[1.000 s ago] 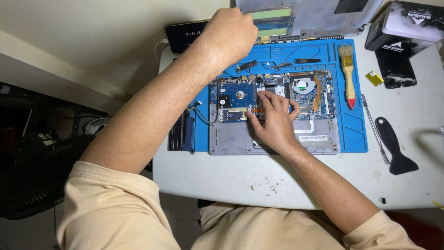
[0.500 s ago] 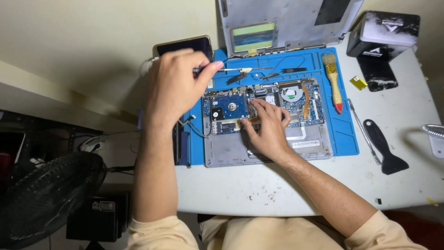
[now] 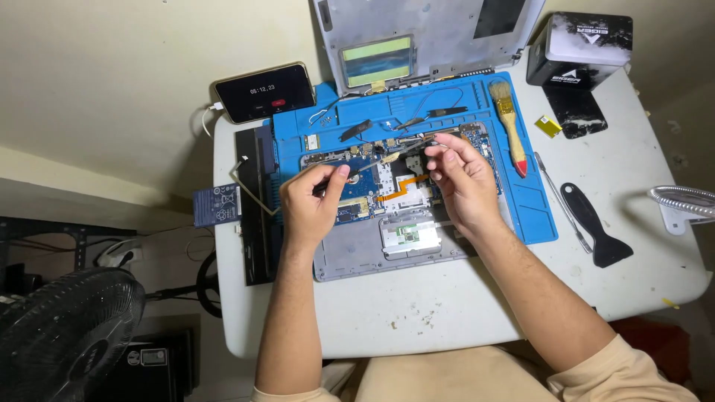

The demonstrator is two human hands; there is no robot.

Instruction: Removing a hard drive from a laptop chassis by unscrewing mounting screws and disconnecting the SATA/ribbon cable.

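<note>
Head view, left to right: phone point(image 3: 265, 92) at the table edge; opened laptop base point(image 3: 387, 216) on our blue mat point(image 3: 454, 104), cover off, board still seated. We judge disassembly midway. Our left hand point(image 3: 313, 201) pinches a dark slim tool point(image 3: 372, 165) angled across the board. Our right hand point(image 3: 463, 179) curls, fingertips pressed together over the board; contents unclear. Brush point(image 3: 508, 126) lies right.

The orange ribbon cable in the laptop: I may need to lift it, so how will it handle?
The ribbon cable looks thin and flat, so probably floppy and very light. It bends across the board, so it likely creases or tears if tugged.
</note>
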